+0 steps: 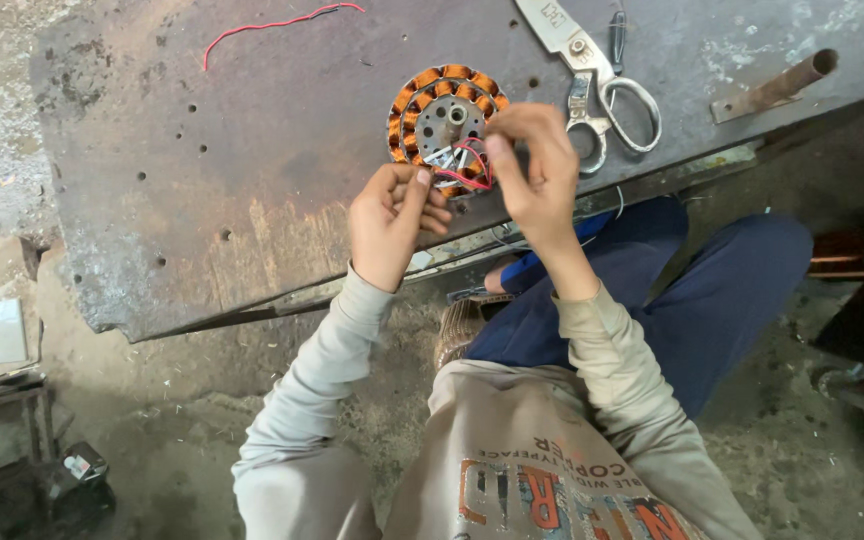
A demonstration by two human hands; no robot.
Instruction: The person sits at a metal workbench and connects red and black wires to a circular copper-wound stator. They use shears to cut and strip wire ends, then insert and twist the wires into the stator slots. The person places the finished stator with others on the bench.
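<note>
Pinching stator [430, 108] leads near bench edge [252, 315].

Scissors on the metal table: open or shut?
Shut. The scissors lie flat on the table, handle loops close together, blades together toward the top edge.

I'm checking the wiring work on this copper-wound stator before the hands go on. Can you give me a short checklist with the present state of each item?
1. Stator lies flat on the metal table: ok.
2. Right hand pinches the red leads: ok.
3. Left hand at the stator's near edge: ok.
4. Scissors within reach, clear of both hands: ok.
5. Loose red wire lies apart from the stator: ok.
6. Leads joined or stripped: cannot tell.
</note>
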